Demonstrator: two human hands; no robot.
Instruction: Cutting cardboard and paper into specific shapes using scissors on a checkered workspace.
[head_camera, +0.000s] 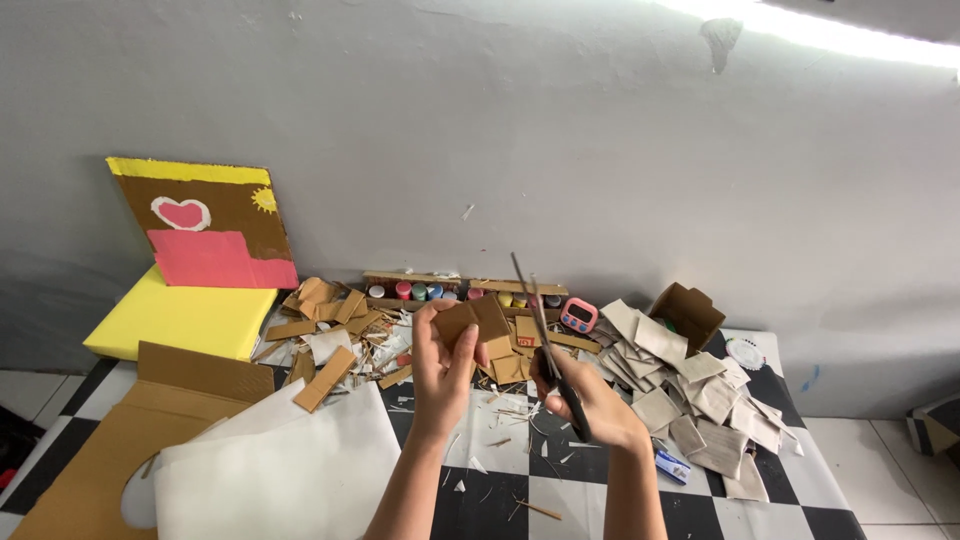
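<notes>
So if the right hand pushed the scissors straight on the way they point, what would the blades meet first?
Probably the cardboard piece in the left hand; the scissors in the right hand point up just beside it, though depth is unclear.

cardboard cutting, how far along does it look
Done, by the look of it: a heap of cut brown cardboard pieces and a pile of pale squares lie on the checkered table. In hand: the left hand holds a small cardboard piece while the right hand works the scissors beside it. Left: large uncut cardboard and white sheets remain.
</notes>
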